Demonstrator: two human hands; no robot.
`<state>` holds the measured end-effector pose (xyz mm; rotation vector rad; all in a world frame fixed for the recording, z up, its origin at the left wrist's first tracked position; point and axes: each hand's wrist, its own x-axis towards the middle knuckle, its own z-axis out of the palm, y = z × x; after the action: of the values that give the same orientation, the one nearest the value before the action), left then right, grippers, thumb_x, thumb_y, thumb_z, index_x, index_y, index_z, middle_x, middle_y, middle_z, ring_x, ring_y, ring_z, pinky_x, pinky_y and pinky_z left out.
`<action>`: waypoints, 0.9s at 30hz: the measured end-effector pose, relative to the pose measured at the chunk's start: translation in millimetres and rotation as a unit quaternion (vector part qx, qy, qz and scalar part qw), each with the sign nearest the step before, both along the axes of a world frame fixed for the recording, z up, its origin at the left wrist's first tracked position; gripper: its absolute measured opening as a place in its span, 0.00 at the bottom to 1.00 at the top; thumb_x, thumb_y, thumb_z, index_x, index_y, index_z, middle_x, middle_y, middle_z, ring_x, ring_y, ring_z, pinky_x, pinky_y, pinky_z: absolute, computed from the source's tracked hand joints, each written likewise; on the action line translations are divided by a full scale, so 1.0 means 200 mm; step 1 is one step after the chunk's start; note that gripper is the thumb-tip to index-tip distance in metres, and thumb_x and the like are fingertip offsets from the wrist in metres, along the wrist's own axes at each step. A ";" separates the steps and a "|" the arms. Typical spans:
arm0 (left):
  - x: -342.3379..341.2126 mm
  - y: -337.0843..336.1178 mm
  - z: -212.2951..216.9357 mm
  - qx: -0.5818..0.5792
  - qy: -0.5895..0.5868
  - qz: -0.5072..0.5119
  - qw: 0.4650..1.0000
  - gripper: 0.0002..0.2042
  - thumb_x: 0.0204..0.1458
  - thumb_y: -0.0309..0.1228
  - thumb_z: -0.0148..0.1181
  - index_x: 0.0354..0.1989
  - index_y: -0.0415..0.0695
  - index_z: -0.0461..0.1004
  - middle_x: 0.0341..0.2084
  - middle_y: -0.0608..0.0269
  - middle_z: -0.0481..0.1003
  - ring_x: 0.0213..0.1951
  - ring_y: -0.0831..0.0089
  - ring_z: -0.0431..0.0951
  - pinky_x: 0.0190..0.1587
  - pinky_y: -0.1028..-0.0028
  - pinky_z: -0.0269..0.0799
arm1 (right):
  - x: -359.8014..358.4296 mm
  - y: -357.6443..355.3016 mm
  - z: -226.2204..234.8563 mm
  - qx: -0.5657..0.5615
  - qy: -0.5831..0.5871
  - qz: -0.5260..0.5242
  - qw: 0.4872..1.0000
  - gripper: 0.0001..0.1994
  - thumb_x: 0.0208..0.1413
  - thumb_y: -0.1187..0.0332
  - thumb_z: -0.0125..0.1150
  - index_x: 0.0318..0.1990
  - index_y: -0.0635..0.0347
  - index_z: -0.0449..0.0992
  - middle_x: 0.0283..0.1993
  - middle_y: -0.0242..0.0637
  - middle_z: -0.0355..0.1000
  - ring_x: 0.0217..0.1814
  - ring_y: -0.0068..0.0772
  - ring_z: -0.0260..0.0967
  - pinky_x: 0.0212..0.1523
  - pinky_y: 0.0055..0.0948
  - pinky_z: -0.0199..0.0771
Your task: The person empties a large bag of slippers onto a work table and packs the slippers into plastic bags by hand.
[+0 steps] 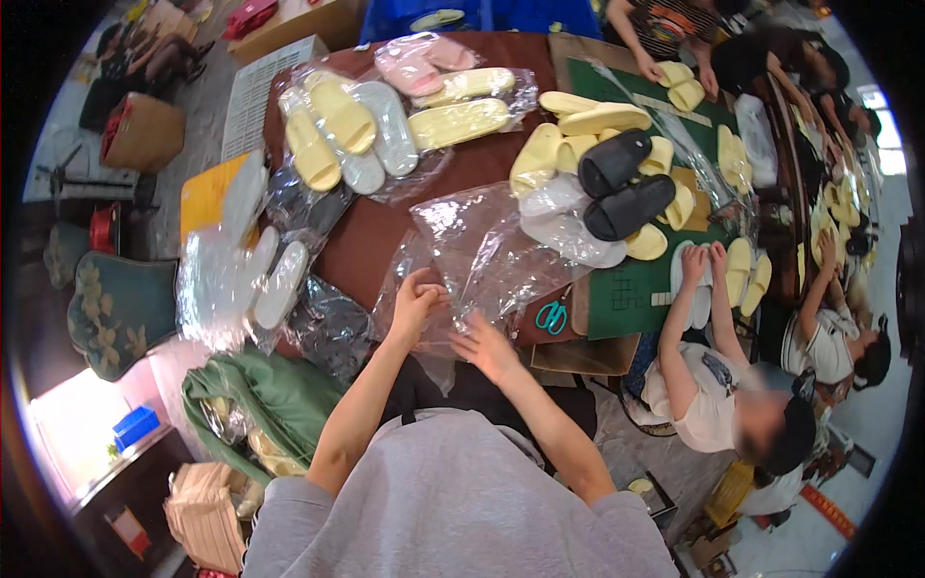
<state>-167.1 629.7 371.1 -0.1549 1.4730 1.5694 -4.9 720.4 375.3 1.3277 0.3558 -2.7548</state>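
A crinkled clear plastic bag (472,246) spreads over the near edge of the brown tabletop, in front of me. The curled fingers of my left hand (416,306) grip its near left part. Lower and to the right, my right hand (488,350) touches the same bag with its fingers stretched and apart, slightly blurred. Just beyond the bag, white slippers (568,222) and black slippers (628,183) lie piled among pale yellow slippers (602,118).
Bagged yellow slippers (337,116), grey slippers (388,125) and pink slippers (424,63) cover the table's far left. Bagged light slippers (279,287) lie nearer. Teal scissors (551,317) rest right of my hands. Co-workers handle slippers at the green mat (621,299).
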 end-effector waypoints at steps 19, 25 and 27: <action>-0.01 -0.28 -0.30 0.073 -0.069 -0.054 0.993 0.44 0.46 0.20 0.60 0.67 0.45 0.36 0.30 0.58 0.73 0.31 0.76 0.74 0.31 0.76 0.70 | 0.02 -0.02 -0.09 0.023 -0.019 -0.272 0.962 0.11 0.56 0.60 0.58 0.41 0.55 0.73 0.45 0.30 0.72 0.47 0.31 0.70 0.50 0.36 0.73; -0.31 -0.49 -0.50 -0.097 0.185 -0.220 0.953 0.35 0.42 0.22 0.60 0.62 0.45 0.54 0.29 0.55 0.75 0.32 0.67 0.77 0.35 0.70 0.72 | 0.36 0.11 -0.39 0.072 -0.203 -0.263 0.940 0.06 0.52 0.67 0.63 0.34 0.55 0.73 0.30 0.28 0.71 0.38 0.28 0.69 0.38 0.31 0.74; -0.38 -0.53 -0.61 -0.155 0.230 -0.284 0.918 0.30 0.40 0.25 0.61 0.55 0.41 0.59 0.31 0.50 0.76 0.35 0.57 0.78 0.39 0.63 0.71 | 0.44 -0.02 -0.52 0.032 -0.311 -0.210 0.926 0.04 0.49 0.69 0.63 0.29 0.53 0.73 0.27 0.29 0.71 0.30 0.30 0.69 0.38 0.36 0.75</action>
<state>-242.7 524.1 248.5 0.4590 1.9098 0.9206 83.4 716.1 270.4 2.4241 0.1220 -2.4040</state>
